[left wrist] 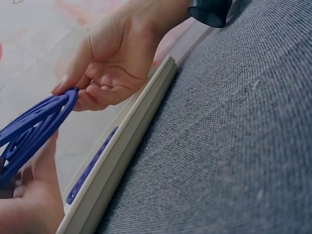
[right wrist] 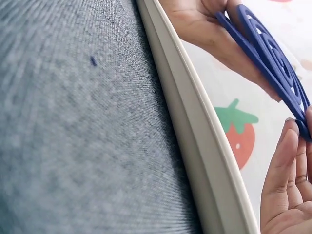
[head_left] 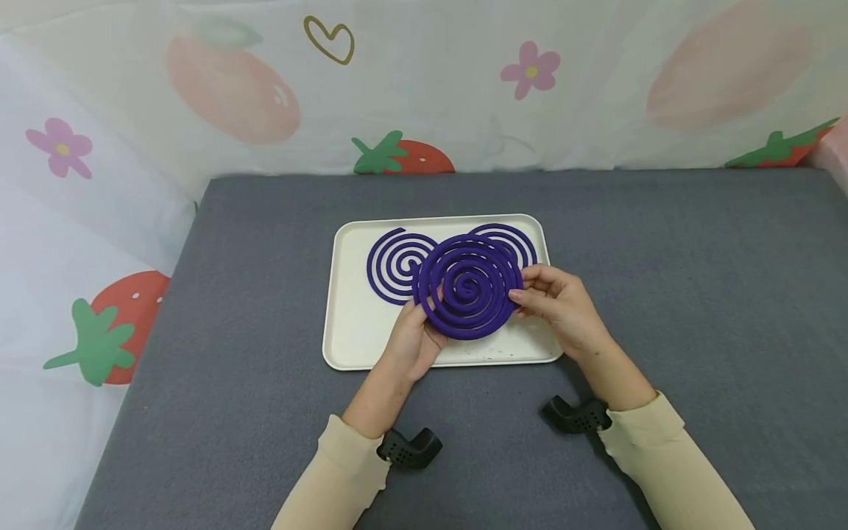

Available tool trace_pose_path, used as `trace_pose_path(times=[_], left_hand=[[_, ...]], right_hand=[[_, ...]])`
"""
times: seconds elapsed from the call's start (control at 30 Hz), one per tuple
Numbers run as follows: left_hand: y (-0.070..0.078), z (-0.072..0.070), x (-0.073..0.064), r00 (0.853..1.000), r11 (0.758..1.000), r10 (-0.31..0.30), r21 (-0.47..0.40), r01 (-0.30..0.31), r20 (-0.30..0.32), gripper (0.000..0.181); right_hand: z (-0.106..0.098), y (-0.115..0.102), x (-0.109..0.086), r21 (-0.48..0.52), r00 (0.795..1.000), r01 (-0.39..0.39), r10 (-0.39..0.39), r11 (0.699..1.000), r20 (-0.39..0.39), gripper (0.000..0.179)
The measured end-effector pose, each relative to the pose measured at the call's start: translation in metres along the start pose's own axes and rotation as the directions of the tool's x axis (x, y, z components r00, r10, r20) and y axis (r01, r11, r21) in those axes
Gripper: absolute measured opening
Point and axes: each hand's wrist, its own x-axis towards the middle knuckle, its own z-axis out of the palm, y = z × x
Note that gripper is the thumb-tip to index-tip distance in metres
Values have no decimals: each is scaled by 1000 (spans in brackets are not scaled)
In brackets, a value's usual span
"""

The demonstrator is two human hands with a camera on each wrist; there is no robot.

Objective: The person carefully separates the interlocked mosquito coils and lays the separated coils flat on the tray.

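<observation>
A purple mosquito coil [head_left: 467, 287], its spiral turns packed closely, is held up above the white tray [head_left: 371, 346]. Two layers of it stand slightly apart along the edge in the left wrist view. My left hand [head_left: 414, 342] grips it from below at its lower left, fingers partly hidden behind it. At the right rim, my right hand [head_left: 559, 309] pinches it between thumb and fingers. Beneath, a looser coil [head_left: 379, 271] lies on the tray's left side. Another coil [head_left: 530, 246] lies at the tray's back right, partly covered by the held one.
Grey cloth [head_left: 695, 294] covers the table around the tray. Small dark crumbs lie near the tray's front rim. Behind the table hangs a white curtain [head_left: 424, 88] printed with fruit and flowers. A black wrist camera mount [head_left: 411, 449] sits on each forearm.
</observation>
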Motion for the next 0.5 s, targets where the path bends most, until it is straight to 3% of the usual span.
trace_pose_path(times=[0.13, 0.23, 0.37, 0.5], left_hand=[[-1, -2, 0, 999, 994, 18, 110, -14, -32, 27], [-1, -3, -1, 1000, 984, 6, 176, -6, -2, 24], [-1, -5, -1, 996, 983, -33, 182, 18, 82, 25], [-1, -5, -1, 989, 986, -73, 157, 52, 127, 27]], right_hand=[[-1, 0, 1, 25, 1000, -7, 7, 1000, -29, 20], [-2, -2, 2, 54, 998, -12, 15, 998, -57, 23], [-3, -4, 2, 97, 998, -18, 24, 995, -64, 28], [-5, -6, 3, 107, 997, -28, 35, 994, -65, 28]])
